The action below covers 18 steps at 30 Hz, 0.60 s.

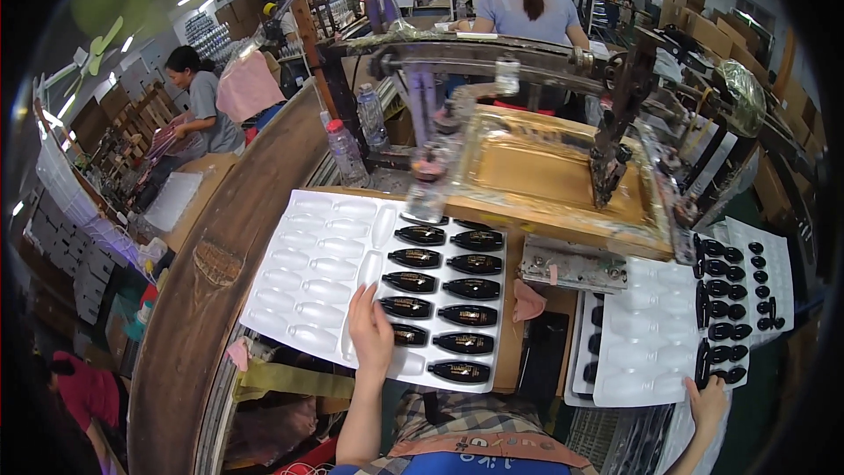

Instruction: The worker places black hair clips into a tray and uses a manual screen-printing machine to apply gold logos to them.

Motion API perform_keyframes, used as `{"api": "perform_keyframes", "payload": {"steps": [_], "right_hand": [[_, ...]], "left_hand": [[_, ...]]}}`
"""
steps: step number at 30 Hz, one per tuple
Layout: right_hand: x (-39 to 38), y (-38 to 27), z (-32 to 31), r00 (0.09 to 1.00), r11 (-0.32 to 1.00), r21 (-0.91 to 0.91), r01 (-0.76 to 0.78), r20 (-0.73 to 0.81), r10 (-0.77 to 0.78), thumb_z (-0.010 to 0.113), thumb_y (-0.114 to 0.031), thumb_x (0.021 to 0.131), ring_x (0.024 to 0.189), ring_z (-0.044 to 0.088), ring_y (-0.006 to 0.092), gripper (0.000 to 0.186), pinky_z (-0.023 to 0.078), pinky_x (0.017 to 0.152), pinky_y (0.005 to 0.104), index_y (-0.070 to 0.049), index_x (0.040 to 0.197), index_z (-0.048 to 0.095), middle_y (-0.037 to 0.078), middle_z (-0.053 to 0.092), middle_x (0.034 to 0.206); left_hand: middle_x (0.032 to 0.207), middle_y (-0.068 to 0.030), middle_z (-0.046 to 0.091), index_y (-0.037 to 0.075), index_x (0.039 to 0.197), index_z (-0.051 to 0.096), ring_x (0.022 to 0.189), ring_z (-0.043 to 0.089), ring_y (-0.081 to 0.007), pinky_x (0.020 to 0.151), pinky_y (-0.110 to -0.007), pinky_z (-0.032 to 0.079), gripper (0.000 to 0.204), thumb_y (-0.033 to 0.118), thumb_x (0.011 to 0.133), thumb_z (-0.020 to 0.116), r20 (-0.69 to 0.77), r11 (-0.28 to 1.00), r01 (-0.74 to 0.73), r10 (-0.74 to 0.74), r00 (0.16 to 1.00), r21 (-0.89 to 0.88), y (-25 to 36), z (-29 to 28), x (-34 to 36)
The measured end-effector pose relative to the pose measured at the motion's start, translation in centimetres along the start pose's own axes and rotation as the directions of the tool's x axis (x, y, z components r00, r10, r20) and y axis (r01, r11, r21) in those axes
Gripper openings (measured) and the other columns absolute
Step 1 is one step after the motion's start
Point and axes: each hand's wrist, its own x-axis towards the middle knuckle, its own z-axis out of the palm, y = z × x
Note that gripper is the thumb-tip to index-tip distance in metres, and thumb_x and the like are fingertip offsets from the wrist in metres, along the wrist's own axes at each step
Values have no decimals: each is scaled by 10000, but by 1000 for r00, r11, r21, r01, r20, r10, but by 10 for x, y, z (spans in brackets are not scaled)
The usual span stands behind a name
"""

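One gold-toned framed panel (563, 167) stands beyond a white tray (334, 268), best kept level so nothing slides; its thin, glossy plastic bears tapered hollows. A second tray (646, 334) lies rightward. The left hand (370, 334) is at the first's middle, fingers extended, close together. The right hand (706, 403) is at the second's corner; whether it pinches, I cannot tell. Smooth, tapered black pieces (468, 315) sit in the first.
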Motion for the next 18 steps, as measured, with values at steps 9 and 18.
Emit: {"api": "perform_keyframes", "payload": {"steps": [9, 18], "right_hand": [[0, 6, 7, 971, 936, 320, 146, -227, -74, 619, -269, 731, 885, 502, 374, 398, 407, 738, 412, 12, 969, 466, 169, 437, 1052], [0, 9, 3, 952, 874, 463, 145, -307, 4, 627, -163, 730, 767, 501, 296, 322, 406, 671, 355, 16, 953, 479, 132, 510, 876]], "left_hand": [[984, -157, 573, -2, 975, 557, 1017, 489, -333, 849, -373, 391, 198, 58, 797, 494, 229, 873, -277, 388, 892, -400, 111, 80, 86], [961, -95, 598, 38, 984, 552, 857, 574, -268, 766, -340, 450, 194, 73, 831, 438, 247, 765, -542, 632, 734, -347, 108, 199, 99]]}}
